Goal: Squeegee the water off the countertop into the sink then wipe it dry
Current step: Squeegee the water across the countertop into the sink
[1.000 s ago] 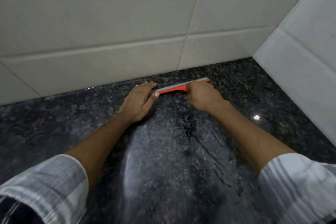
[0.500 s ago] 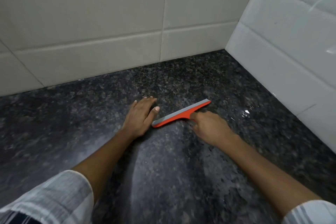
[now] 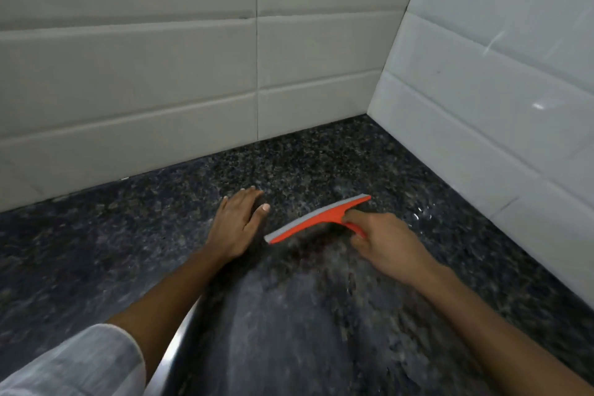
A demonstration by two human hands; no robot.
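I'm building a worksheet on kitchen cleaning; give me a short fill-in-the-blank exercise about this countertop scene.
1. The orange plastic squeegee with a grey blade is held by the ____ hand.
2. The left hand lies ____ on the dark speckled granite countertop.
3. The walls behind are covered in pale ____.

Missing words: right; flat; tiles

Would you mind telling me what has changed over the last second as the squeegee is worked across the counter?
The right hand has pulled the orange squeegee away from the back wall, toward the person. The left hand, which touched the blade's left end a second ago, has let go and now rests flat on the countertop. The right hand's grip on the handle is unchanged.
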